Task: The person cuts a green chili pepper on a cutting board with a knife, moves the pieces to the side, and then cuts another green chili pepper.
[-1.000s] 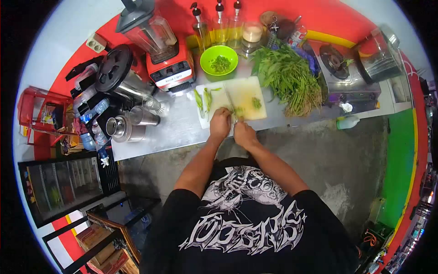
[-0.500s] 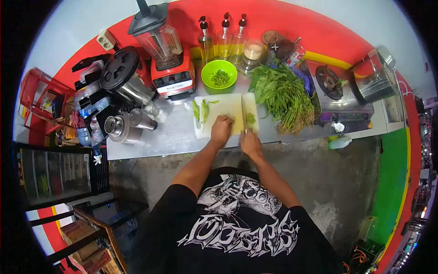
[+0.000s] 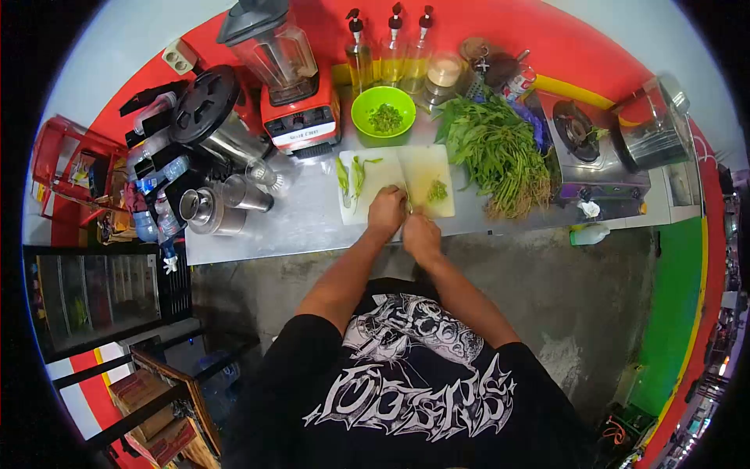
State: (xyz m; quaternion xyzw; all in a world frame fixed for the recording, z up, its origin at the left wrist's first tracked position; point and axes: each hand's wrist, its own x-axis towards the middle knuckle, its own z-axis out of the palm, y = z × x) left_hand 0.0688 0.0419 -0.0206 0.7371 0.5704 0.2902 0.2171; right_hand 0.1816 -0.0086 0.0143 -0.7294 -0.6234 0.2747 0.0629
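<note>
Pressing our curled left hand [image 3: 387,212] onto cutting board [image 3: 373,181], contents hidden; right hand [image 3: 420,235] fisted on knife [image 3: 407,201], blade barely visible.

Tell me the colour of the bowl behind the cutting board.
The bowl is bright green, head view.

Cutting board [image 3: 375,176]: pale matt plastic, stained green. Worktop [image 3: 305,223] under it: brushed steel, dull sheen. Bowl [image 3: 367,129] at 12 o'clock of board: glossy green plastic. Cups [image 3: 207,213] at 9 o'clock: polished steel. Stove [image 3: 601,160] at 3 o'clock: shiny steel. Floor [image 3: 562,289] at 6 o'clock: rough grey concrete.
</note>
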